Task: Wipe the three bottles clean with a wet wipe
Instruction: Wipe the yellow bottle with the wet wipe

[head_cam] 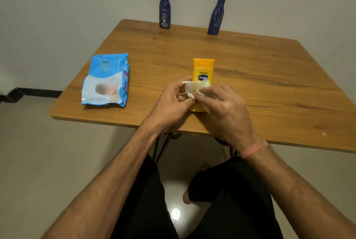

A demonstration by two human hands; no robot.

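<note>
1. The yellow bottle (pixel 203 69) stands near the front middle of the table (pixel 250 77), its lower half hidden behind both hands.
2. The left hand (pixel 171 102) curls round the yellow bottle's base; the right hand (pixel 225 107) pinches a white wipe (pixel 194 87) against the bottle's front.
3. Two blue bottles (pixel 164 9) (pixel 216 17) stand upright at the table's far edge, well apart from the yellow bottle and from each other.
4. The wipe pack (pixel 106 80) lies flat to the left of the yellow bottle, near the table's left edge; I cannot tell what is inside.
5. Bare tabletop stretches right of the yellow bottle and between it and the blue bottles.
</note>
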